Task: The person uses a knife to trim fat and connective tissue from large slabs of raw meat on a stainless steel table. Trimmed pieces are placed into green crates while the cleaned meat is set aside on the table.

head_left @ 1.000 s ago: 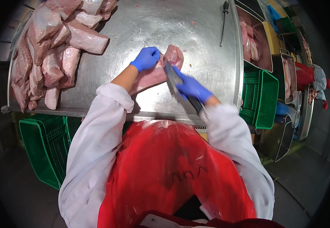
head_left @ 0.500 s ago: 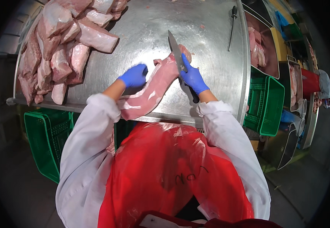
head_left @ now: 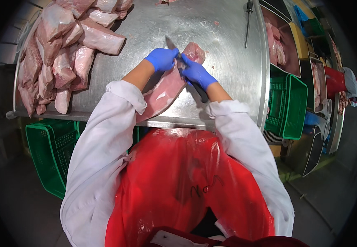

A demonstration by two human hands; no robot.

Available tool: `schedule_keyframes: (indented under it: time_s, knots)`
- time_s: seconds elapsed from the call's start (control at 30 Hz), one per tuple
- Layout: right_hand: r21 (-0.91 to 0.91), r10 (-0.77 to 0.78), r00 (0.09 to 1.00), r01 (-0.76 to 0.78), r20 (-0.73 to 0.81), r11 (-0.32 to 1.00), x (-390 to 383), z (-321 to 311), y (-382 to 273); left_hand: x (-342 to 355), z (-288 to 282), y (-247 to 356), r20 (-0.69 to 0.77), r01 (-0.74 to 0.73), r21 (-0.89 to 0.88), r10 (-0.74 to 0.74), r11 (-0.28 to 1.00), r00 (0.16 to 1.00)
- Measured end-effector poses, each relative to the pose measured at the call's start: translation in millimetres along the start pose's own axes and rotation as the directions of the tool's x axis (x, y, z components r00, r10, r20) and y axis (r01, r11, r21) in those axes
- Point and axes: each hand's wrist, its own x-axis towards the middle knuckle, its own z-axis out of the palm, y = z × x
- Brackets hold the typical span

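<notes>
A long pale-pink piece of meat (head_left: 160, 97) lies diagonally on the steel table (head_left: 227, 61) in front of me, with a darker end at the top. My left hand (head_left: 162, 59), in a blue glove, is closed on the meat near its upper part. My right hand (head_left: 197, 75), also blue-gloved, grips a knife (head_left: 201, 92) with a black handle, its blade lying across the meat and pointing up and left beside my left hand. The fingertips of both hands are close together and partly hidden.
A large heap of meat cuts (head_left: 59, 61) covers the table's left. A long rod with a black handle (head_left: 246, 37) lies near the right edge. A steel tub of meat (head_left: 277, 45) and green crates (head_left: 285, 107) (head_left: 44, 156) flank the table. A co-worker in red (head_left: 335, 80) is at far right.
My left hand has moved up and right from beside the meat to grip it. Since half a second ago, the knife and my right hand have shifted left, with the blade tip lower.
</notes>
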Motion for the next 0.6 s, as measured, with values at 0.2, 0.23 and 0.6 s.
schedule_keyframes:
  time_s: [0.2,0.23,0.6]
  knots:
    - [0.094,0.003,0.975,-0.024,0.223,0.995,-80,-13,0,-6,-20,-9,-0.034,-0.073,0.066,0.075,0.995,0.997]
    - [0.084,0.004,0.98,-0.021,0.199,0.996,-66,-10,-17,-7,-26,0,-0.027,-0.096,0.089,0.098,0.991,0.995]
    - [0.093,-0.007,0.953,-0.022,0.303,0.995,-92,26,-24,-65,-88,56,-0.09,-0.024,0.177,0.04,0.984,0.995]
